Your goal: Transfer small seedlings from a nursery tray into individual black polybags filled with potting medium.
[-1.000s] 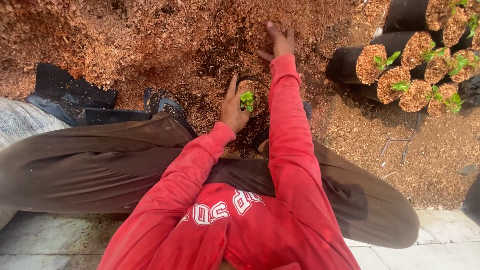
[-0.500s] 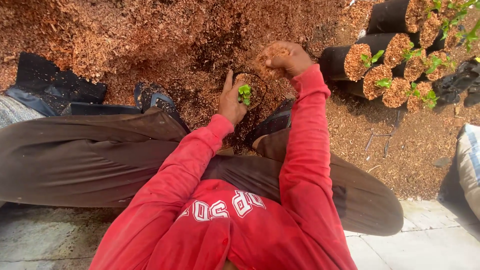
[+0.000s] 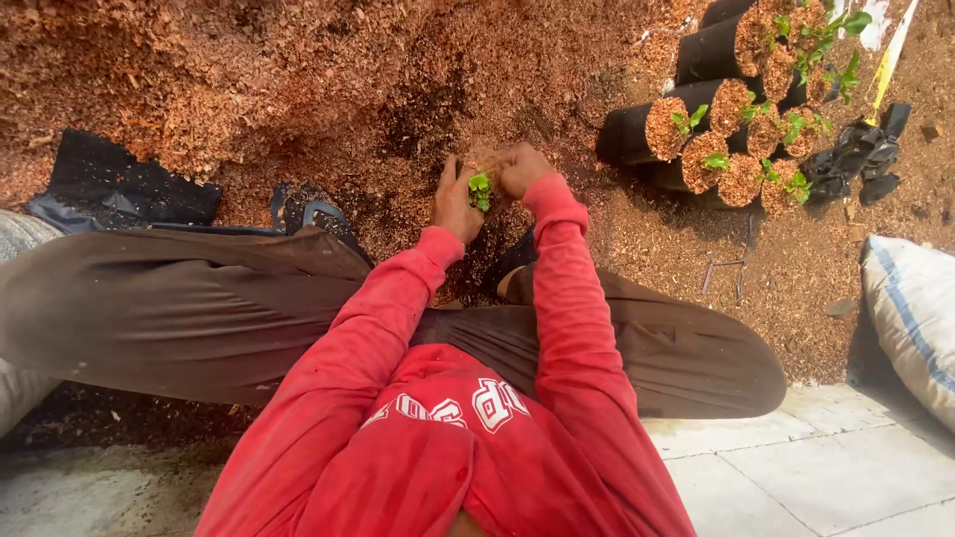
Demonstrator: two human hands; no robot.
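A small green seedling (image 3: 479,189) stands in a black grow bag filled with brown sawdust, just in front of my legs. My left hand (image 3: 454,206) grips the left side of that bag. On its right, my right hand (image 3: 520,169) is closed over a pinch of sawdust and presses it in beside the seedling. Both arms wear red sleeves. The bag itself is mostly hidden by my hands.
A big heap of reddish sawdust (image 3: 249,80) fills the ground ahead. Several filled black grow bags with seedlings (image 3: 736,129) lie stacked at upper right. Flat black empty bags (image 3: 119,189) lie at left. A white sack (image 3: 915,308) rests at right, by paving slabs (image 3: 826,467).
My right hand drew back from the sawdust heap with a handful and came down onto the bag beside the seedling. My left hand kept hold of the bag.
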